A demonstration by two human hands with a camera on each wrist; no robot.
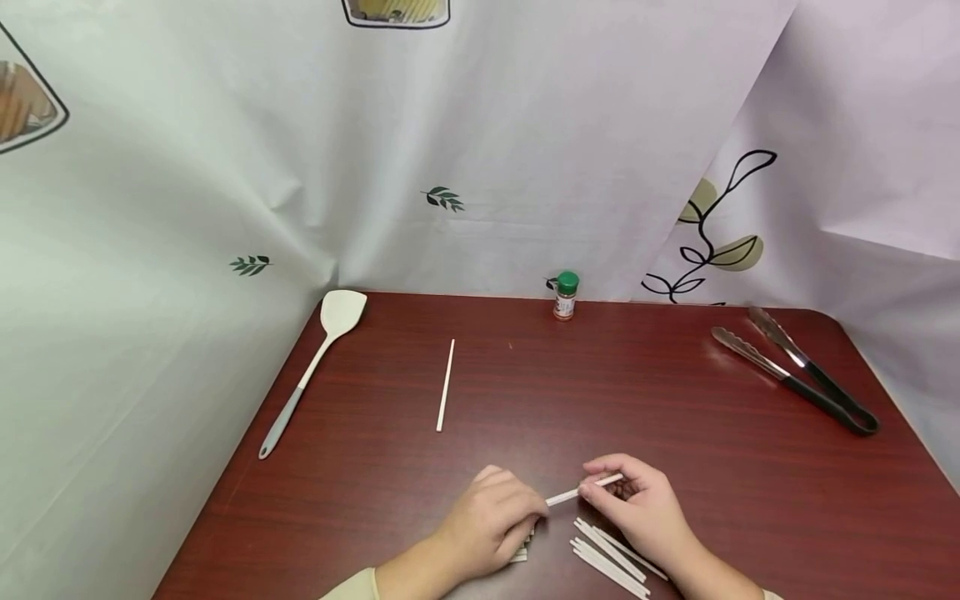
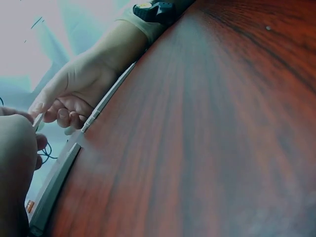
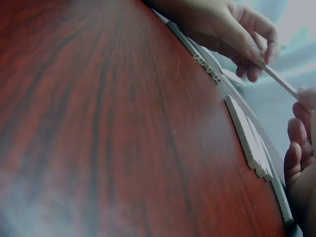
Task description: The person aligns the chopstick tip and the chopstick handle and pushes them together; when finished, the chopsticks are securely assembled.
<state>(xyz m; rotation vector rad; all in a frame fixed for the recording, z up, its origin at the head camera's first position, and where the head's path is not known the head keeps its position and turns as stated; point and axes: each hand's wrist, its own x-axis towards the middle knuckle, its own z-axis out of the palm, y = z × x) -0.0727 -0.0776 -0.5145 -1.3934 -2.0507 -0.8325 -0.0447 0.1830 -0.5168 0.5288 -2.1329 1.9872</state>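
Between my two hands a thin white stick (image 1: 564, 497) is held off the table, slanting up to the right. My left hand (image 1: 491, 521) pinches its left end, thumb against fingers, as the right wrist view also shows on the stick (image 3: 279, 80). Nearer its other end, my right hand (image 1: 637, 508) pinches it between thumb and fingertips. Under my left hand lie several white sticks (image 1: 520, 557), mostly hidden by it. A loose pile of similar sticks (image 1: 609, 560) lies on the table just left of my right wrist.
One lone white stick (image 1: 446, 385) lies farther back on the dark red table (image 1: 600, 392). A white spatula with a grey handle (image 1: 303, 375) lies along the left edge. A green-capped spice jar (image 1: 566, 297) stands at the back, and metal tongs (image 1: 798, 375) lie at the right.
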